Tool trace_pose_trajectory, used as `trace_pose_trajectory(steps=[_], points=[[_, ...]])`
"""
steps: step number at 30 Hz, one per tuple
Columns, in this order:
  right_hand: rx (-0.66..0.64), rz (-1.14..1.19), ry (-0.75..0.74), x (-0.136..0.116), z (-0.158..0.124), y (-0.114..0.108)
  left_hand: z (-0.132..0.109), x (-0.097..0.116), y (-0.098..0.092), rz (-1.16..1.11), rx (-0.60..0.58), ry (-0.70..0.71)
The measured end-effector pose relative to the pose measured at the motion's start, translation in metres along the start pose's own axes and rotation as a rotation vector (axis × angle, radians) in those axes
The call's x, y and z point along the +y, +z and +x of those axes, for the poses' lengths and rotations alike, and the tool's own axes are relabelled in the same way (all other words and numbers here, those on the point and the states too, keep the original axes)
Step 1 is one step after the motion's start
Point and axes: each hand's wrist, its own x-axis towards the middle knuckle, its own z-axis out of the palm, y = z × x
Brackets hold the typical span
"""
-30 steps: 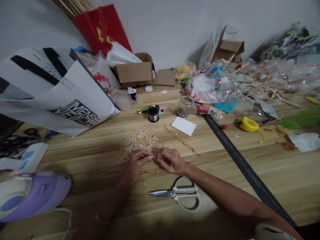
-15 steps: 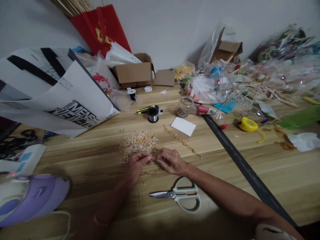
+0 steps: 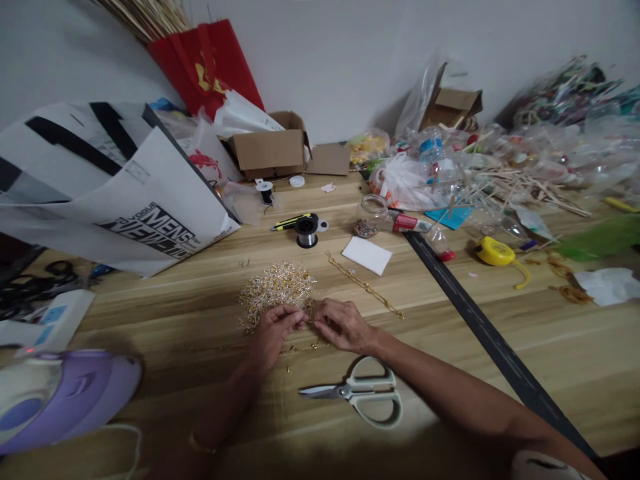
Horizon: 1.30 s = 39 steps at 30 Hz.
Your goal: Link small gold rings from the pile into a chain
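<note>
My left hand (image 3: 276, 328) is closed in a pinch at the front edge of a bushy cluster of clear and gold beads (image 3: 278, 288). Close beside it, my right hand (image 3: 344, 324) is also pinched, its fingertips almost meeting the left ones. Whatever lies between the fingers is too small and hidden to make out. A gold chain (image 3: 304, 348) passes on the table under and between the hands. Grey-handled scissors (image 3: 350, 390) lie just in front of my right forearm, blades slightly apart and pointing left. A tiny gold piece (image 3: 289, 369) rests near their tip.
Beyond the hands lie a second gold chain (image 3: 366, 287), a white card (image 3: 367, 255), a wire spool (image 3: 307, 235), a yellow-black cutter (image 3: 291, 222) and a bead jar (image 3: 370, 217). A yellow tape measure (image 3: 496, 251) sits right; a purple appliance (image 3: 85, 393) and white bag (image 3: 150, 200) stand left.
The whole view has shifted slightly as the head moved. Both hands keep the same pinched pose by the bead cluster.
</note>
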Motion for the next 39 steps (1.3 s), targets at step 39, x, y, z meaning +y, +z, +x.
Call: trace_pose_trajectory(steps=[39], points=[[0.01, -0.027, -0.039, 0.0001, 0.0015, -0.0007, 0.0002, -0.0023, -0.0027, 0.084, -0.033, 0.033]])
